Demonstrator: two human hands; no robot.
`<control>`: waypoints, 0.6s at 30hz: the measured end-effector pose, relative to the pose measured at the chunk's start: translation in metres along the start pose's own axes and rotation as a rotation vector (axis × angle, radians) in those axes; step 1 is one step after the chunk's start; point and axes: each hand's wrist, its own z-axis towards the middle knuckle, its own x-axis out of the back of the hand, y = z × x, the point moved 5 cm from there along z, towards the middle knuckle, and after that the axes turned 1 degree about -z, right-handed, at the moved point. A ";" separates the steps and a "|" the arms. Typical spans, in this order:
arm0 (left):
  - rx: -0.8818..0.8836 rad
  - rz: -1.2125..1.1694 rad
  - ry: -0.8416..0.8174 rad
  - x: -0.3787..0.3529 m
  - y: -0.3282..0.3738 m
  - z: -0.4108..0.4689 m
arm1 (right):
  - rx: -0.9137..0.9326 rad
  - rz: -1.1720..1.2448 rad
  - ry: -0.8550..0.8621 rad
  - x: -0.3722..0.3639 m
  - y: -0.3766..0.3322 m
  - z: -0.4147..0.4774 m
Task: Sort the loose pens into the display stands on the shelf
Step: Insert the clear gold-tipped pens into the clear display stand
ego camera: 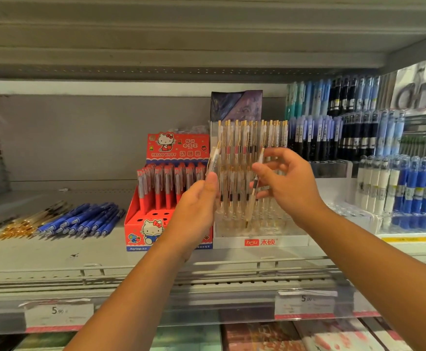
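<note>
A: What can't you make out?

B: The left hand (199,206) hides its own fingers and the low end of the left pen (214,158). The right pen (254,188) half melts into the clear pens racked behind it. Small print on the 2 tags (57,316) is blurred, and the racks at far right are cut off by the edge.

A: And the place?

B: A grey metal shelf (55,257) in a shop, with another close overhead. Loose blue pens (80,221) and gold pens (22,228) lie in 2 heaps at left, well apart from the hands. A red stand (141,224) sits just left of the clear stand (260,241).

A: The held pens?

B: Each hand pinches 1. The left pen is nearly upright before the clear stand's left edge, its top leaning right. The right hand (290,183) grips the right pen between thumb and forefinger, other fingers spread. Its long axis is steep, tip down over the stand's near rows, top leaning right. Whether the tip sits in a hole, I cannot tell.
</note>
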 end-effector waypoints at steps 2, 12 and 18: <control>0.046 -0.127 -0.014 0.000 -0.002 0.001 | 0.019 -0.025 0.043 0.007 0.003 0.004; -0.018 -0.026 0.060 0.003 0.001 0.002 | 0.049 -0.137 0.235 0.037 0.010 0.025; -0.097 -0.002 0.036 0.000 -0.003 0.004 | 0.047 -0.228 0.197 0.034 0.018 0.031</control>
